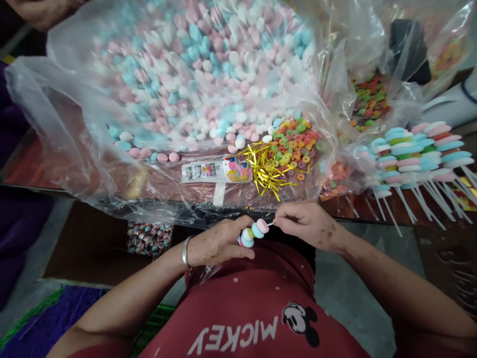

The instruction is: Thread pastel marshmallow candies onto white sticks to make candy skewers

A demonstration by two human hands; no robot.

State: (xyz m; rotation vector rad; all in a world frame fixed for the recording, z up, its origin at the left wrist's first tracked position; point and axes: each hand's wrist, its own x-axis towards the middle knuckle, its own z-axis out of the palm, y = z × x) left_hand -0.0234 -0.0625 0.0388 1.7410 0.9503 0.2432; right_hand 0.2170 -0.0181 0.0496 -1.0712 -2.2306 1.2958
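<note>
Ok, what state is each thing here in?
Candy stick, threaded, held
Left hand, gripping candy stick
Right hand, pinching its bare end
Marshmallows, heaped, loose
Gummy rings, loose, piled
Gold ties, loose, heaped
Packaging, lying flat
Other candy sticks, threaded, piled
Plastic, crumpled
Box, open

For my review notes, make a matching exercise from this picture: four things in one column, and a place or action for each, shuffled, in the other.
Column one
1. left hand
2. gold strips
3. right hand
4. bunch of candy skewers

Column two
A. at the right of the picture, sticks pointing toward the person
B. pinches the white stick
C. holds the threaded candies
D. piled against the gummy rings

Pairs: 1-C, 2-D, 3-B, 4-A
</note>
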